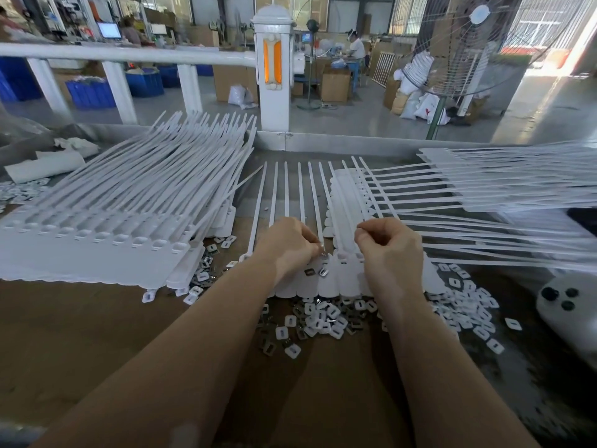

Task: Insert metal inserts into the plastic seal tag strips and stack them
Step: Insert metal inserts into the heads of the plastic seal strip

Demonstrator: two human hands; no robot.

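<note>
- our left hand (pixel 288 245) reaches in palm down over the near end of the seal tag strip (pixel 329 279), fingers curled together with the tips pinched on a small metal insert (pixel 322 254) at the strip's row of sockets.
- our right hand (pixel 386 245) hovers just beside it, loosely fisted, thumb and forefinger pressed together near the top; we cannot tell whether anything is between them.
- both forearms are bare and run up from the bottom edge, converging on the strip.
- the strip lies flat in the middle of the brown worktable (pixel 80 334), a white plastic comb: scalloped tag heads near us, thin tails fanning away.
- two more inserts (pixel 310 272) rest on the tag heads, small, dull grey and squarish with a dark slot.
- a loose heap of inserts and white square caps (pixel 326 318) sits just below the strip, spilling to the right.
- a tall stack of finished strips (pixel 106 227) lies to the left; another pile of strips (pixel 484 185) lies to the right, tails crossing.
- we can read no writing or labels anywhere.
</note>
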